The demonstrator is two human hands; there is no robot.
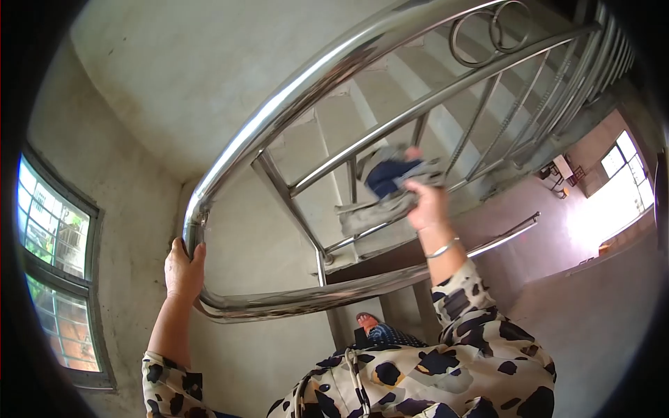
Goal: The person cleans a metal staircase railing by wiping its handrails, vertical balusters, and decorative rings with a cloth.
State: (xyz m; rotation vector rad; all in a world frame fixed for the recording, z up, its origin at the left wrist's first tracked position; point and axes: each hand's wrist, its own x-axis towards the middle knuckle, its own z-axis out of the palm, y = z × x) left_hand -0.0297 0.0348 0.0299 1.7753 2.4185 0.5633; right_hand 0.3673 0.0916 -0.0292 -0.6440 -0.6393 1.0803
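My left hand (pixel 185 272) is wrapped round the bend of a shiny metal handrail (pixel 272 108) at the left. My right hand (pixel 426 207), with a bangle on its wrist, grips a grey rag (pixel 376 217). The rag hangs bunched up by the metal bars of the stair railing (pixel 279 182), and motion blurs it. A dark blue patch (pixel 391 177) shows within the bundle; whether it is a separate cloth I cannot tell. The lower handrail section (pixel 306 301) runs between my arms, in front of my body.
Concrete stairs (pixel 401 87) rise behind the railing. My sandalled foot (pixel 367 320) is on the steps below. A barred window (pixel 63 258) is in the left wall. At the right, lower down, lies a room with a bright window (pixel 627 167) and some furniture (pixel 557 177).
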